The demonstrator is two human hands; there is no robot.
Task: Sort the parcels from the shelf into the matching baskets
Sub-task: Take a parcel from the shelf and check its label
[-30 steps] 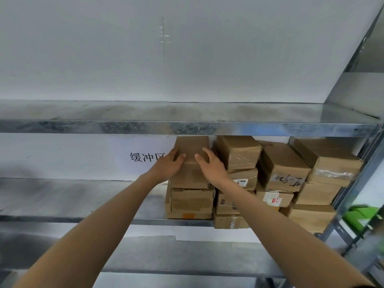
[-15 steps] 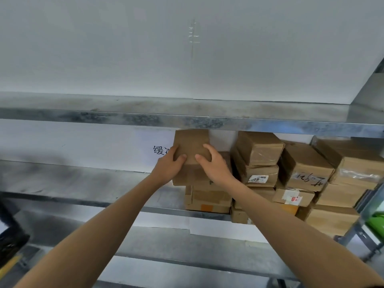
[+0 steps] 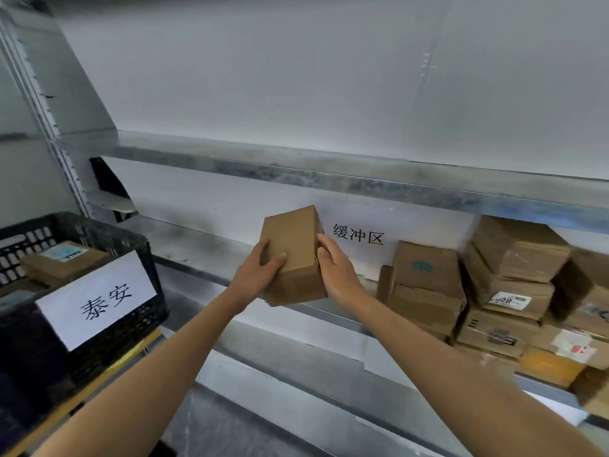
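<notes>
A plain brown cardboard parcel (image 3: pixel 294 245) is held in the air in front of the metal shelf (image 3: pixel 197 249), tilted on end. My left hand (image 3: pixel 260 272) grips its left side with the thumb across the front. My right hand (image 3: pixel 334 268) grips its right side. Several more brown parcels (image 3: pixel 425 285) are stacked on the shelf at the right, some with labels. A black plastic basket (image 3: pixel 131 245) with a white sign in black characters stands at the left; a labelled parcel (image 3: pixel 66 260) lies inside it.
A white sign with three black characters (image 3: pixel 358 235) hangs on the wall behind the shelf. An upper shelf board (image 3: pixel 329 174) runs above the parcels. A lower shelf level (image 3: pixel 280 374) lies below. The basket rests on a yellow-edged support (image 3: pixel 108 371).
Both hands lifted the top parcel off the stack and carried it left, away from the pile. The view swung left, bringing the black basket into sight.
</notes>
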